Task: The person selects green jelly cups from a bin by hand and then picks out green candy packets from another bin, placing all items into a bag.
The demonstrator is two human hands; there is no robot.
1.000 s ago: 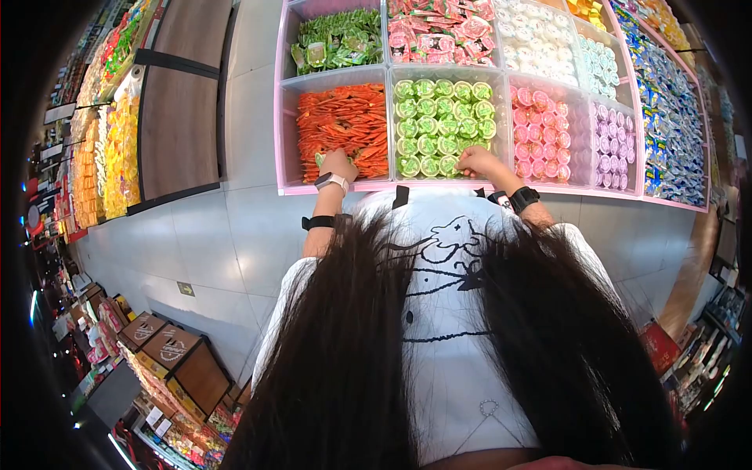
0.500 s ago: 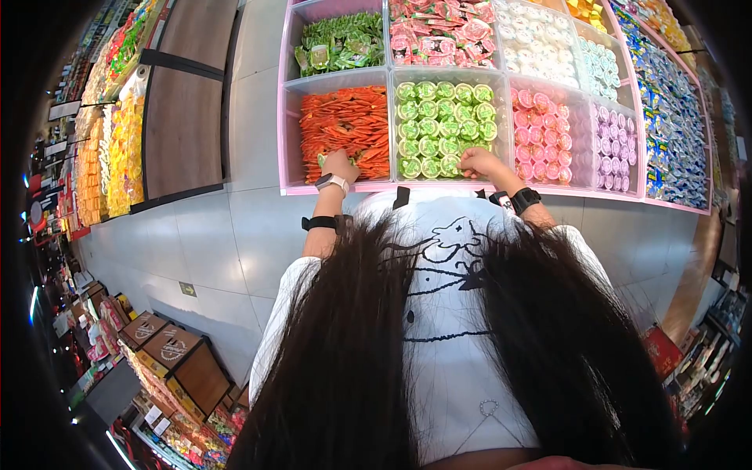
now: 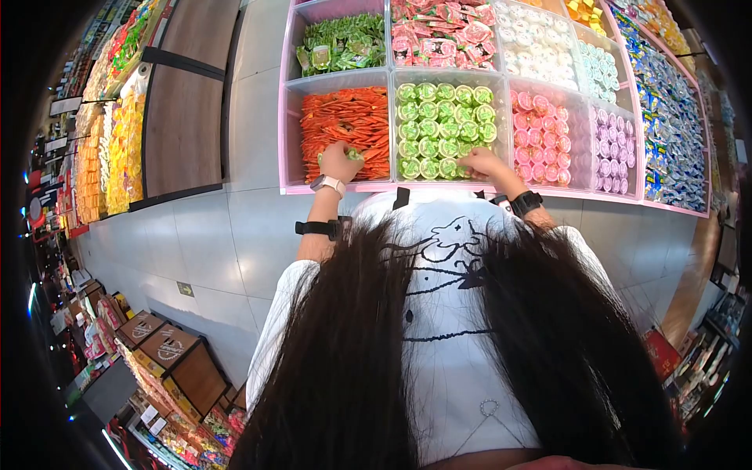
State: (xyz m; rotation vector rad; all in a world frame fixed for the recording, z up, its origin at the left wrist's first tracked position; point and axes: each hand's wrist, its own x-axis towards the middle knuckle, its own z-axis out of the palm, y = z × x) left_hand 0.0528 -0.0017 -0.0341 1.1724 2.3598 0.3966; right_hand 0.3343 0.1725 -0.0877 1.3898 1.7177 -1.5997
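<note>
My left hand [image 3: 339,163] is over the front left compartment, above the flat orange-red packets [image 3: 345,117]. Its fingers are closed, and a green-lidded cup [image 3: 355,154] shows at their tips. To the right, my right hand [image 3: 482,162] reaches into the neighbouring compartment of green-lidded cups [image 3: 445,128], which stand in rows. Its bent fingers pinch at a cup in the front rows; the fingers partly hide that cup.
Clear dividers and a pink front edge [image 3: 462,189] bound the compartments. Pink cups [image 3: 540,141] and purple cups [image 3: 613,149] stand to the right. Green packets [image 3: 341,43] and pink packets [image 3: 442,35] lie behind. A brown wooden counter [image 3: 184,125] stands to the left.
My left hand has turned slightly and shifted a little up, and the green lid now shows on its right side. My right hand has moved slightly left among the cups.
</note>
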